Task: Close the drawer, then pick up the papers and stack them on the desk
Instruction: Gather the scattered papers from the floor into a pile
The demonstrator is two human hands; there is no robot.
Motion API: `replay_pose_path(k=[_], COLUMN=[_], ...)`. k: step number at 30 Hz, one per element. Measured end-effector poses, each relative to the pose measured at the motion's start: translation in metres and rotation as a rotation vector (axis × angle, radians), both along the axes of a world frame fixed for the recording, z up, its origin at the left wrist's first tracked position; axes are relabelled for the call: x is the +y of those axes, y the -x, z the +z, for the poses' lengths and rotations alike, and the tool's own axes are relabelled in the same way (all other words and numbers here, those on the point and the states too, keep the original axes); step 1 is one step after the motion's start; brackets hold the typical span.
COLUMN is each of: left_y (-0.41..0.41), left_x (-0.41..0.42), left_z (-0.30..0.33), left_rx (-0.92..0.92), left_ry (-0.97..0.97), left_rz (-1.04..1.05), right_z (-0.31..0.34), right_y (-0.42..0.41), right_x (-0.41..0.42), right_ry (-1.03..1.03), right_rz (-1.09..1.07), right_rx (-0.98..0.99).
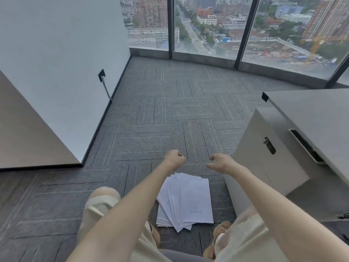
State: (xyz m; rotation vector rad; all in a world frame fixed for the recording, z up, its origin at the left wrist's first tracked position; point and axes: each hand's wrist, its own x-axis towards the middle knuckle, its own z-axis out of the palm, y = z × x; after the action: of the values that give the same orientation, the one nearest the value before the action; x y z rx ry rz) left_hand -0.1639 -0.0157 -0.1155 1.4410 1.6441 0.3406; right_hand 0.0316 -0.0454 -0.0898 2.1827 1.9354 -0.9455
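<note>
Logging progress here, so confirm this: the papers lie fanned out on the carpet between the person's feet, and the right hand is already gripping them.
Wrong on the grip. The head view shows the right hand in the air above the carpet, fingers loosely curled and holding nothing; the left hand is empty too. The rest stands: the papers lie fanned out on the carpet between the person's feet.

Grey carpet tiles [160, 114] covering floor; wall socket [101, 74] with cable [106, 89] hanging down; floor-to-ceiling windows [207, 23] showing city.
</note>
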Motion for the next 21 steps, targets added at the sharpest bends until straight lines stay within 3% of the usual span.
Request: replay_pose_path(k=[10,21], left_y=[0.045,0.043], left_x=[0.065,0.102], left_z=[-0.13,-0.282], left_rx=[0.041,0.022], left_ry=[0.181,0.446], left_rz=[0.197,0.361], right_z=[-0.132,-0.27], right_y=[0.022,0.006], right_x=[0.087,0.133], right_ry=[0.214,0.357], right_rz=[-0.01,-0.186], right_rx=[0.065,0.161])
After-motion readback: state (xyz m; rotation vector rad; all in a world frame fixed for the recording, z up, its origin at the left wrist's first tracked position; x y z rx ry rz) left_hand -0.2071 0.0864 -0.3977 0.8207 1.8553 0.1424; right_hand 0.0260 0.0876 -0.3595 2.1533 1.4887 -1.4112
